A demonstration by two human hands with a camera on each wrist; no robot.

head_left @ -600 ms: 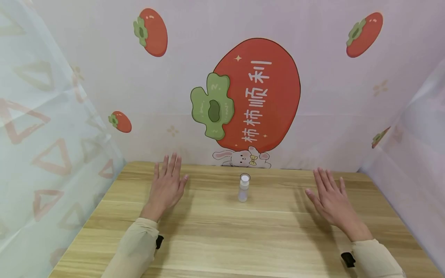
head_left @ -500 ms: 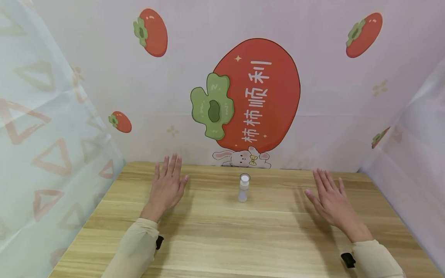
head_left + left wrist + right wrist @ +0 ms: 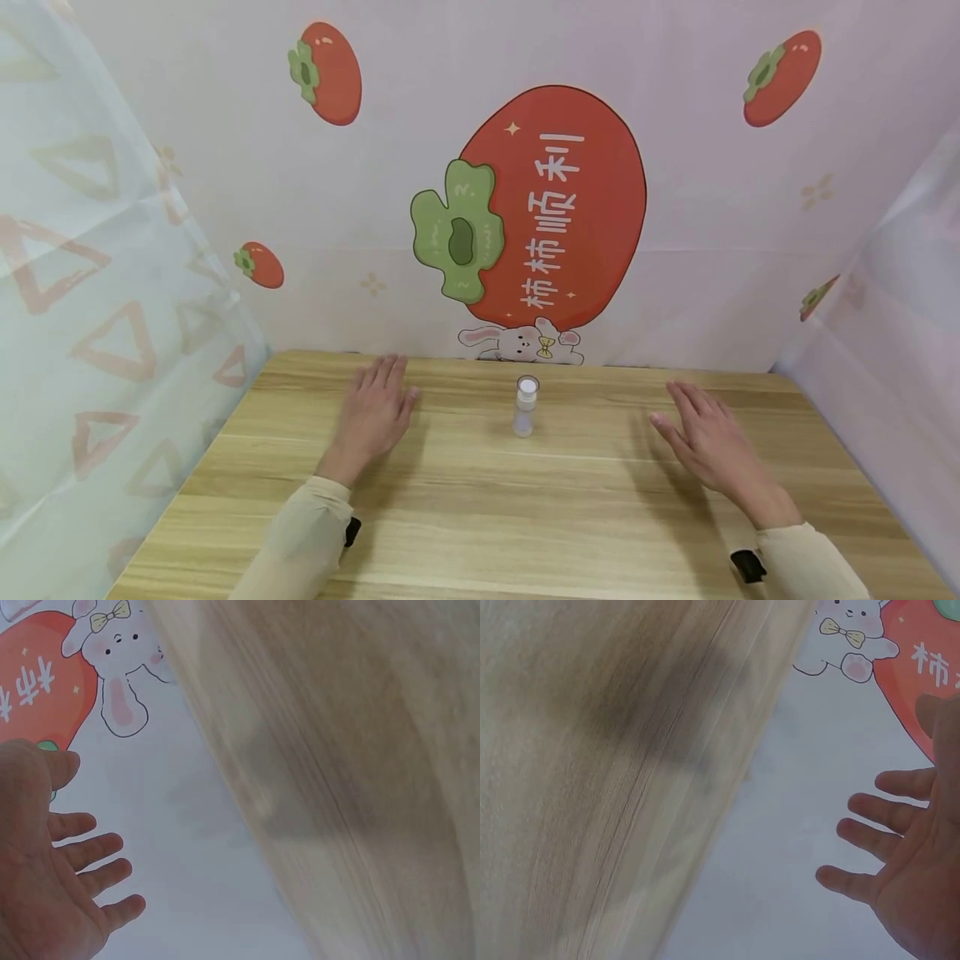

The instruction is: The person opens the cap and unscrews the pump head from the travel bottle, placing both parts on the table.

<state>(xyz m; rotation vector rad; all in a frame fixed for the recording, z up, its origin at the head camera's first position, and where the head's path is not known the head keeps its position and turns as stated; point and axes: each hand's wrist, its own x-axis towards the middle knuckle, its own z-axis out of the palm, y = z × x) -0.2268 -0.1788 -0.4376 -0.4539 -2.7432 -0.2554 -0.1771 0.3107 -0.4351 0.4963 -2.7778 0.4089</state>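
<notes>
Has the left hand (image 3: pixel 373 412) raised over the worktop (image 3: pixel 525 517), fingers straight and slightly parted, thumb out to the side. Has the right hand (image 3: pixel 712 446) likewise over the worktop, fingers extended with gaps between, thumb pointing inward. Stands between the two, upright toward the far edge: a small pale bottle (image 3: pixel 525 408) with a white top, well apart from both. Wears cream sleeves (image 3: pixel 296 542), with a black device (image 3: pixel 747 567) at each wrist. Faces a pale backdrop (image 3: pixel 405 167) bearing a large red persimmon (image 3: pixel 600 225), smaller ones around it, and a rabbit (image 3: pixel 517 343) just beneath, beside the worktop's far edge. Blurs somewhat at the left fingers in the head view.
</notes>
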